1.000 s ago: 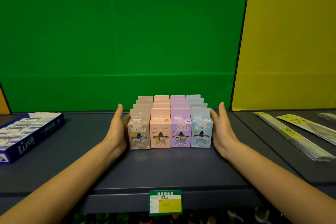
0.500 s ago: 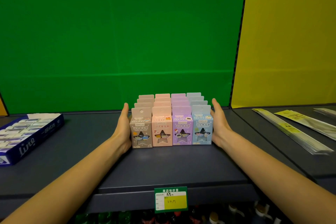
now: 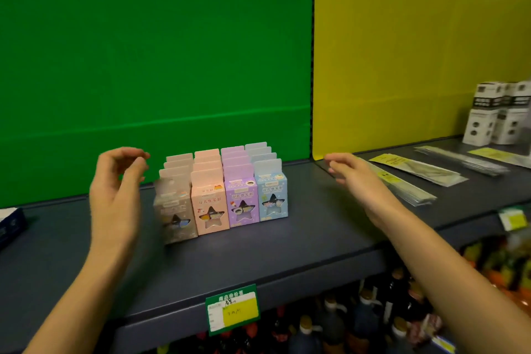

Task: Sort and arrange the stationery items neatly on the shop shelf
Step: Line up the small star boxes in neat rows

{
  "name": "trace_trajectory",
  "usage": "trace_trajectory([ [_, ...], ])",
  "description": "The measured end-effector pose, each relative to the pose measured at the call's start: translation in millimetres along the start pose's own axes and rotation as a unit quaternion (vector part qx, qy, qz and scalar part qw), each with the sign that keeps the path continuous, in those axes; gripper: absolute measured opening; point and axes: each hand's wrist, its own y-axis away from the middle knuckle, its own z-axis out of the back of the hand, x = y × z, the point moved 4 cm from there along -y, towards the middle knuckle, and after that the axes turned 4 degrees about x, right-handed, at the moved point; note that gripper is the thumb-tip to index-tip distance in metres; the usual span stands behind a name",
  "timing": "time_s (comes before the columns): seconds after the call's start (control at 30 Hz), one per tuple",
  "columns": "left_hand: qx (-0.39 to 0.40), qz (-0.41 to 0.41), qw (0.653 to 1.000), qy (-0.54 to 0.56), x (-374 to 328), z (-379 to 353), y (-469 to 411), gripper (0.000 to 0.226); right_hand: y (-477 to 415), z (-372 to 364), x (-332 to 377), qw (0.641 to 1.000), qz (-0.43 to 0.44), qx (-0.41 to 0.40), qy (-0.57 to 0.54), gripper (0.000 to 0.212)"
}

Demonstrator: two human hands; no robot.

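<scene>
Left hand (image 3: 115,198) raised, fingers loosely curled, holding nothing, just left of box block (image 3: 230,195). Block stands on shelf (image 3: 287,244) between the hands: grey, pink, purple and blue columns, touching. Right hand (image 3: 359,181) relaxed, apart from block. Clear flat packets (image 3: 413,195) just right of right hand.

Both bare forearms reach up from the lower corners toward the block of small boxes (image 3: 227,192). The left hand (image 3: 116,195) hovers just left of the block, fingers loosely curled, holding nothing. The right hand (image 3: 357,178) hangs well to the block's right, fingers relaxed and nearly straight.
</scene>
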Motion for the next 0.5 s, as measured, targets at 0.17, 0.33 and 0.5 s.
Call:
trace_trajectory([
  [0.17, 0.214, -0.103, 0.969, -0.074, -41, -52, 25, 0.022, 51, 71, 1, 0.978, 0.065, -0.077, 0.181, 0.017],
  [0.33, 0.303, -0.196, 0.909, -0.21, -61, -120, 57, 0.033, 112, 147, -14, 0.931, 0.035, -0.144, 0.335, 0.018],
  [0.5, 0.352, -0.232, 0.857, -0.295, -69, -188, 98, 0.038, 182, 223, -54, 0.902, -0.037, -0.217, 0.372, 0.021],
])
